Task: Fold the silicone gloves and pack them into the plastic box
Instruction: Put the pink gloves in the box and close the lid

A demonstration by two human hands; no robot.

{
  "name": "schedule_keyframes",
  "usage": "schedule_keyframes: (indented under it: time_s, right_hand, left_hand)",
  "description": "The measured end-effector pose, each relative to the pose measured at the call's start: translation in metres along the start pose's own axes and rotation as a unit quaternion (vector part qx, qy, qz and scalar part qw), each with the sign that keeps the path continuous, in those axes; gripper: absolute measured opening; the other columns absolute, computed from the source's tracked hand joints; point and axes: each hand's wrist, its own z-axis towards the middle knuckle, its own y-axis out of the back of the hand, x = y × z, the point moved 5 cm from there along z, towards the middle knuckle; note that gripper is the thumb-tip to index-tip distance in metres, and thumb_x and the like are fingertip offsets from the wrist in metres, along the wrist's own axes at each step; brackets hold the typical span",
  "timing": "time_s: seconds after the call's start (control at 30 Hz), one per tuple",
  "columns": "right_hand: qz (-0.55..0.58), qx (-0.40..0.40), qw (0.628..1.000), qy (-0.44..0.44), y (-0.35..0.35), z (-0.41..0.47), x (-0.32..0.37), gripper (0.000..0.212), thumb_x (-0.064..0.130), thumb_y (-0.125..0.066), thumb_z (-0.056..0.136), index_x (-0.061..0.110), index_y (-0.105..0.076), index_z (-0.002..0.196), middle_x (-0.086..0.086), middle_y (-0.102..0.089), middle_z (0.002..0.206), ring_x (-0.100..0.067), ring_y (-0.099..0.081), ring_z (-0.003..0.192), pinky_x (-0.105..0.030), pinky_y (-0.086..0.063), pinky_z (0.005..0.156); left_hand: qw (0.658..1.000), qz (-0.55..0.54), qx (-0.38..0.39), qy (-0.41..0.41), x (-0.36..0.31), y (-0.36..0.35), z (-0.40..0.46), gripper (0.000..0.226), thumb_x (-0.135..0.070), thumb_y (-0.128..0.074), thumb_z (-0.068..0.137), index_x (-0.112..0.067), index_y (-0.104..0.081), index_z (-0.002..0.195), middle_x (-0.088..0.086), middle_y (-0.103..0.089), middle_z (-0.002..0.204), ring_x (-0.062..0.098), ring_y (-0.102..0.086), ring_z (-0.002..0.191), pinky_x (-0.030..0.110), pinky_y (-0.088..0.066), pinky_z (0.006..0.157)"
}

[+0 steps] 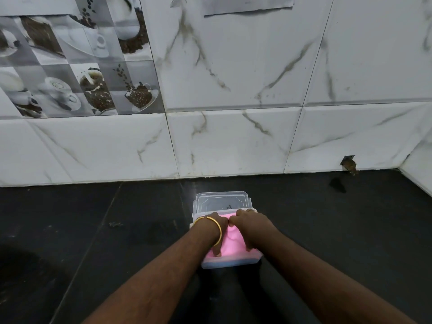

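dark counter below tiled wall. both hands, left hand, right hand, spread flat, pressing pink gloves into box; packing step. lid just behind box; next likely lid on.

Box clear plastic; gloves pink matt silicone; counter glossy black stone; wall marble-look tile.

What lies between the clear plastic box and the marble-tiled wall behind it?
In the head view, a clear plastic lid lies just behind the clear plastic box; beyond it, bare black countertop reaches the marble-tiled wall.
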Motion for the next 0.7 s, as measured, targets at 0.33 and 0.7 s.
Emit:
schedule_keyframes:
  time_s: [0.33,0.7]
  right_hand:
    - [0.013,0.011,1.000,-0.008,-0.006,0.013,0.002,0.048,0.009,-0.071,0.079,0.024,-0.057,0.122,-0.009,-0.053,0.126,-0.034,-0.050,0.121,-0.044,-0.047,0.089]
    - [-0.006,0.055,0.998,-0.007,-0.013,0.019,0.003,0.049,0.009,-0.064,0.087,0.019,-0.055,0.134,-0.014,-0.052,0.134,-0.036,-0.048,0.126,-0.049,-0.044,0.095]
  left_hand:
    - [0.999,0.012,0.027,-0.030,0.006,-0.011,0.009,0.079,-0.028,-0.085,0.067,-0.020,-0.047,0.136,0.012,-0.049,0.133,0.034,-0.054,0.120,0.056,-0.048,0.098]
    - [0.999,0.007,0.020,-0.024,0.008,-0.031,0.030,0.089,-0.040,-0.071,0.069,-0.019,-0.030,0.145,0.014,-0.036,0.140,0.037,-0.049,0.123,0.044,-0.047,0.090]
